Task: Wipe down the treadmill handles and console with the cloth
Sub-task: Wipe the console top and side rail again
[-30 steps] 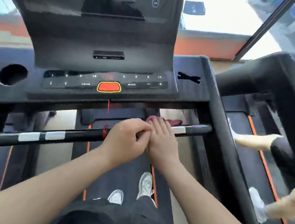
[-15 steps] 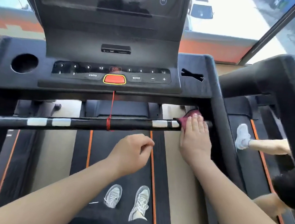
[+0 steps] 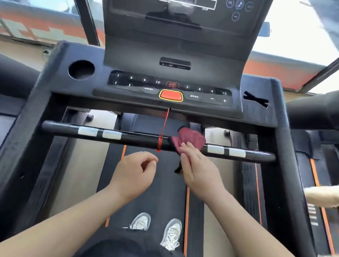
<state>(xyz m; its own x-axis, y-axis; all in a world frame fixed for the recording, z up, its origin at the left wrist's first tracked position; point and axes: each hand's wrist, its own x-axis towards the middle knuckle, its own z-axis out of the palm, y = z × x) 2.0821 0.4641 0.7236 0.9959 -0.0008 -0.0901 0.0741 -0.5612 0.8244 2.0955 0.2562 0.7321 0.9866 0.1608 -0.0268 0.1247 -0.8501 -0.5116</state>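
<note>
Strong daylight pours through the windows (image 3: 297, 33) ahead, burnt out to white at upper right. The glossy screen (image 3: 183, 13) throws back pale glare; the black console (image 3: 259, 92) stays dark, with little detail. Shadows are soft. The wide lens bows the side rails (image 3: 15, 142) outward. Pale legs (image 3: 325, 194) at the right edge are smeared by motion, and the upper left glass looks blurred.

I see a maroon fabric cloth (image 3: 192, 138) against the black tubular handlebar (image 3: 137, 140), which carries pale silver bands (image 3: 88, 131). A thin red cord (image 3: 165, 123) hangs from the black plastic console (image 3: 260, 86), whose oblong button (image 3: 171, 95) is orange-red, rimmed yellow. The black running belt (image 3: 165, 195) has orange edge stripes (image 3: 186, 204); the sneakers (image 3: 171, 233) are grey-white.
</note>
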